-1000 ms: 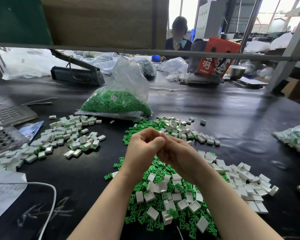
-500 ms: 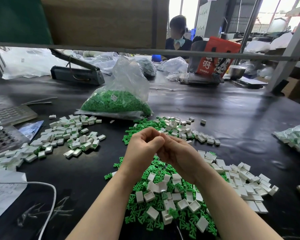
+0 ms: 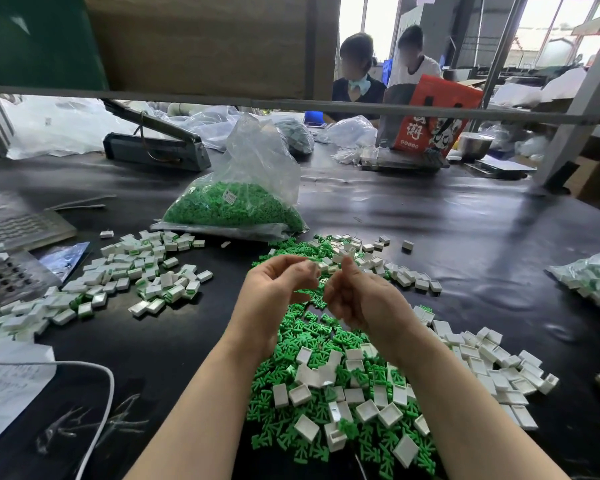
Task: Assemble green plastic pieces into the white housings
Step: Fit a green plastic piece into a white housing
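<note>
A heap of loose green plastic pieces (image 3: 309, 336) mixed with white housings (image 3: 307, 427) lies on the black table right in front of me. Above it my left hand (image 3: 274, 292) has curled fingers and pinches a small whitish piece at its fingertips; the piece is blurred. My right hand (image 3: 357, 299) sits just to its right, a small gap apart, with fingers curled in and thumb raised. Nothing shows in its grip. A pile of white housings with green inserts (image 3: 146, 275) lies to the left.
A clear bag of green pieces (image 3: 232, 209) stands beyond the hands. More white housings (image 3: 482, 355) spread to the right, and another bag (image 3: 596, 275) lies at the right edge. A white cable (image 3: 108, 382) and paper (image 3: 7, 386) lie near left. Two people sit across the table.
My hands were pressed together over the heap. Now they have drawn slightly apart and risen a little, the left hand keeping the small piece.
</note>
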Available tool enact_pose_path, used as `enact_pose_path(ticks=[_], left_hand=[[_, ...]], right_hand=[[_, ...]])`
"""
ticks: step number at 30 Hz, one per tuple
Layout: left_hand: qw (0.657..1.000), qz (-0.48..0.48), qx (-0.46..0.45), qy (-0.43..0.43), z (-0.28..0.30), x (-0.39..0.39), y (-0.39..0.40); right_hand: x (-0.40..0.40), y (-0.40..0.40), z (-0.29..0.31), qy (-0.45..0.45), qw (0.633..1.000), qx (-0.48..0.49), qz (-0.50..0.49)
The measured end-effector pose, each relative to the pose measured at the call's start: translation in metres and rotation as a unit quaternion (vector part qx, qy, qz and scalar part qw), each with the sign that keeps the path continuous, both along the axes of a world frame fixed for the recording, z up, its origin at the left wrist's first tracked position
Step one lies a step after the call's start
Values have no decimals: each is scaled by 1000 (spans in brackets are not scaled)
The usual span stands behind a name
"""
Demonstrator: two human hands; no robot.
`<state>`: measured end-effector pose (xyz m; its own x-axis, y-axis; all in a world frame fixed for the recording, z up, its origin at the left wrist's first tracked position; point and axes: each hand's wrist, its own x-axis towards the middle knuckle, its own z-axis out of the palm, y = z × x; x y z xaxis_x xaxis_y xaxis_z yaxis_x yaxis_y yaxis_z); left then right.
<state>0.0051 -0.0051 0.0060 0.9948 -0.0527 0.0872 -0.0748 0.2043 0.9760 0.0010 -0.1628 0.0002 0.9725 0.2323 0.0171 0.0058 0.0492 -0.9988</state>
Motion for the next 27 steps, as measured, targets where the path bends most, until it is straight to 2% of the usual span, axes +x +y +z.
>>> enact_pose_path(ticks=[3, 5, 7, 9, 11, 12, 14, 17, 20, 23, 25, 27], left_hand=[[980, 71, -128, 133, 2, 6, 17], [942, 114, -242, 205, 1, 10, 35], [900, 140, -338, 236, 0, 15, 52], [870, 168, -395, 245, -3, 20, 66], [850, 195, -424, 245, -6, 26, 77], [843, 205, -434, 243, -7, 28, 81], [831, 220, -452, 237, -10, 32, 88], [820, 229, -472, 226, -12, 34, 93], [812, 234, -502, 184, -11, 31, 95], [798, 221, -541, 148, -8, 28, 96], [806, 206, -534, 152, -7, 27, 96], [829, 180, -501, 174, -5, 25, 91]], right_hand=[[3, -14, 0, -27, 992, -81, -98], [6, -25, -3, -40, 974, -138, -176], [10, -34, -6, -59, 946, -215, -237], [13, -44, -9, -74, 892, -360, -262], [13, -50, -11, -66, 819, -500, -274], [12, -52, -12, -63, 790, -545, -273], [11, -53, -14, -59, 763, -590, -258], [12, -47, -16, -84, 756, -616, -204], [13, -35, -20, -108, 783, -599, -129], [14, -28, -27, -98, 783, -611, -63], [14, -28, -29, -97, 781, -615, -53], [13, -27, -27, -114, 782, -609, -69]])
